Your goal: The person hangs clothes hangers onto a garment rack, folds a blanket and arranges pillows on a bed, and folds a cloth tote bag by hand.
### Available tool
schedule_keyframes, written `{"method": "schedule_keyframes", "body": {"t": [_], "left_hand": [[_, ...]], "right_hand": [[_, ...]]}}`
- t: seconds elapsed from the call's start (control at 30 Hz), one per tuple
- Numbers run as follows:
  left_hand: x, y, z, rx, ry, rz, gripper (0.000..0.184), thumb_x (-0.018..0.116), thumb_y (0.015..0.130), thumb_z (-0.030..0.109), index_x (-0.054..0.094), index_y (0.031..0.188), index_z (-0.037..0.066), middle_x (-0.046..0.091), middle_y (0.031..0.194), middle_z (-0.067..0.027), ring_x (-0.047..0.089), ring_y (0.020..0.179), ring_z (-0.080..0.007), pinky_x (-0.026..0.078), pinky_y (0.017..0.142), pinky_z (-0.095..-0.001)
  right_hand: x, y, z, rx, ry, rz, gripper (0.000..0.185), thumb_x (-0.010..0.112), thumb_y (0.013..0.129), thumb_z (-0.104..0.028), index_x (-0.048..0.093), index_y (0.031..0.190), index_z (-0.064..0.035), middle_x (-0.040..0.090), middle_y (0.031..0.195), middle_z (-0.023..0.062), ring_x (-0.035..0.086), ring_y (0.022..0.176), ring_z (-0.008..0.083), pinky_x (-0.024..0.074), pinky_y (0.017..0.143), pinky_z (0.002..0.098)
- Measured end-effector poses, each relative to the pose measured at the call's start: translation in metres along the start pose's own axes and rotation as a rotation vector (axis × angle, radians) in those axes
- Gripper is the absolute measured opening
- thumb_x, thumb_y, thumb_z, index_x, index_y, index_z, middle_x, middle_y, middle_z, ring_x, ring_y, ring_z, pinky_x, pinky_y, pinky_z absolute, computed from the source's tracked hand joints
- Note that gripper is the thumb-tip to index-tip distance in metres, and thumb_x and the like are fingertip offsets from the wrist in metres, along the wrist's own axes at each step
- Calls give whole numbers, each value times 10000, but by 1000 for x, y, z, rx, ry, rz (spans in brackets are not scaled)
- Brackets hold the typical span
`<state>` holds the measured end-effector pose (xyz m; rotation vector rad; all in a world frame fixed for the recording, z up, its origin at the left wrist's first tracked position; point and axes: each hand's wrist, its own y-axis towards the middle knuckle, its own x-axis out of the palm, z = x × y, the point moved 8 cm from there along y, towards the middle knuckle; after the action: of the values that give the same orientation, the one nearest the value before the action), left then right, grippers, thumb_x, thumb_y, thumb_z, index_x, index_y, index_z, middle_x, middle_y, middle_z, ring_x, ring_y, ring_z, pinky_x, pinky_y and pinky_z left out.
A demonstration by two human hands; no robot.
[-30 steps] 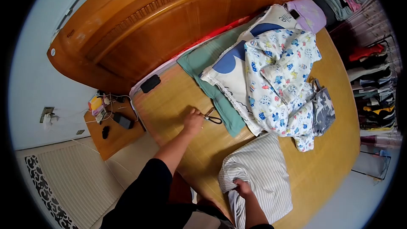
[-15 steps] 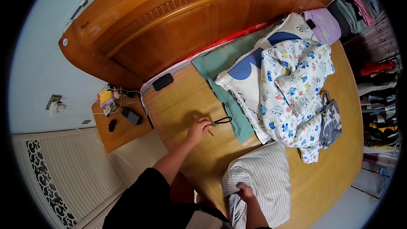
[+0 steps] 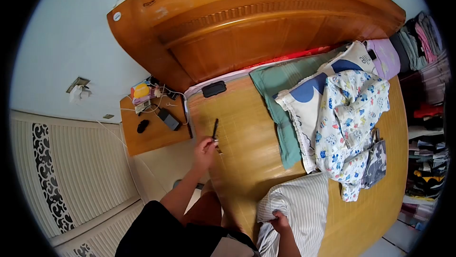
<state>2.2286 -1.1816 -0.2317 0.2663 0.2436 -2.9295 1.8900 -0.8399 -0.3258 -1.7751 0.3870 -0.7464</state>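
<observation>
My left hand (image 3: 204,151) is closed, with its fingers pinched on what looks like a key with a black strap (image 3: 216,127). The strap points up toward the headboard, and a small metal part shows below the fingers. That hand is over the left edge of the bed mat. My right hand (image 3: 280,221) is wrapped round the near edge of a grey-and-white striped pillow (image 3: 304,204) at the bed's front. Beyond it lie a white patterned garment (image 3: 349,119), a blue-and-cream pillow (image 3: 304,109) and a green pillow (image 3: 270,100).
A wooden nightstand (image 3: 135,145) with cables, a dark box (image 3: 169,119) and a small black item (image 3: 142,126) stands to the left. A black case (image 3: 214,89) lies by the headboard (image 3: 237,38). A grey camouflage bag (image 3: 375,164) rests at right, near clothes shelves (image 3: 427,152).
My left hand has moved left across the mat with the key, and its strap has swung from pointing right to pointing up. The right hand keeps its grip on the pillow. The view has shifted left.
</observation>
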Motion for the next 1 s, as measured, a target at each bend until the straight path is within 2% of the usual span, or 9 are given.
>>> {"method": "schedule_keyframes", "body": {"t": [0.13,0.23,0.3,0.4,0.63,0.7,0.77,0.9,1.0], "left_hand": [[-69,21,-16,31,-35,144,153,613,817,35,561,956,1,572,886,-26,544,798,-89,450,699,-224],[-117,38,2,225,220,258,168,611,823,52,541,970,16,562,935,-33,543,795,-95,447,715,-228],[-144,49,11,124,19,318,164,602,829,58,530,972,23,548,981,-33,545,800,-103,449,717,-234],[-185,66,28,153,141,427,155,608,826,67,546,953,3,567,929,-36,548,775,-105,459,693,-240],[-278,122,-38,-169,-70,616,192,614,821,92,570,955,-38,591,844,-53,574,771,-113,477,656,-231],[-291,136,-43,-179,-105,685,188,622,811,97,582,924,-48,603,819,-54,559,707,-104,456,610,-231],[-308,150,-59,-188,-139,760,187,630,802,102,594,892,-58,616,795,-55,544,643,-94,435,564,-231],[-324,183,-105,-139,-182,763,182,620,808,106,579,902,-43,609,814,-61,552,649,-108,445,564,-254],[-325,199,-115,-151,-183,718,164,615,809,106,565,896,-24,595,835,-54,553,672,-111,453,579,-258]], "right_hand": [[1,-1,3,38,-39,51,339,541,739,-160,508,1052,-34,560,1003,95,541,914,264,459,718,403],[11,-2,3,55,-27,49,363,531,741,-180,500,1074,-40,558,1025,102,540,907,269,454,702,391],[17,-2,1,18,-22,25,353,522,748,-191,502,1069,-47,558,1029,101,539,889,266,446,683,380],[14,-4,6,53,-10,110,304,514,755,-198,516,1016,-42,577,948,110,545,801,265,439,632,366],[9,-1,20,119,12,235,308,516,738,-216,520,992,-41,585,931,121,538,752,285,436,607,387],[9,-2,22,118,58,264,288,510,765,-228,533,957,-14,590,844,147,554,654,300,459,558,386],[4,1,23,116,111,353,281,516,762,-218,538,955,-14,593,844,144,554,662,309,458,555,388],[3,6,28,175,114,224,310,487,763,-259,534,970,-33,594,892,131,546,741,292,456,607,397],[12,-3,24,132,125,323,265,547,826,-281,599,964,-60,638,854,112,620,764,252,539,643,332]]}}
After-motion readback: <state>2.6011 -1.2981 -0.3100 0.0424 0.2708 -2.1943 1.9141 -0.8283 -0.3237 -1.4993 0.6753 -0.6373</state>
